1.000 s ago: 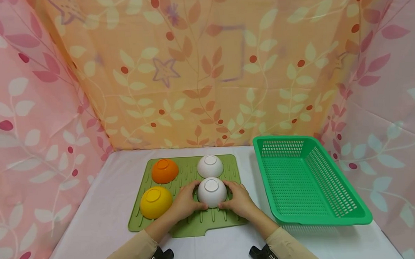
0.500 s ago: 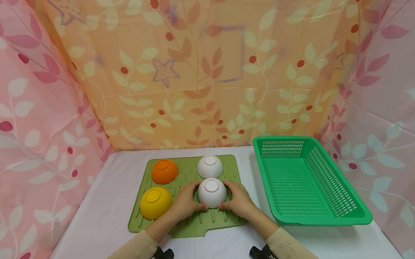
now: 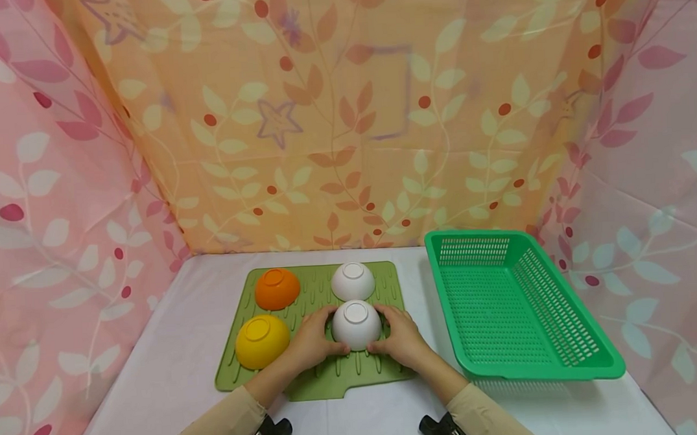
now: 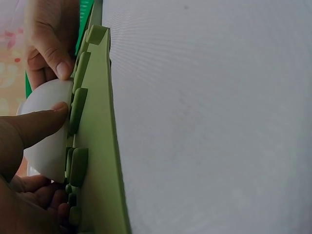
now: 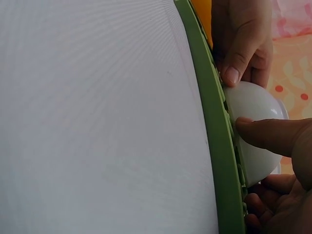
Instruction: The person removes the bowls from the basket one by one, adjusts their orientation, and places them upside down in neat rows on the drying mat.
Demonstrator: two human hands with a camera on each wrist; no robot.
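An upside-down white bowl rests rim-down on the green ridged drying mat. My left hand grips its left side, thumb at the near rim and fingers curled round behind. On the opposite side my right hand holds it the same way. In the left wrist view the bowl meets the mat's ridges, with the left thumb across it. The right wrist view shows the right thumb on the bowl. Just behind stands a second overturned white bowl.
An overturned yellow bowl sits close to the left forearm, with an orange bowl behind it. To the right stands a green perforated basket. White cloth covers the table, and patterned curtains enclose it.
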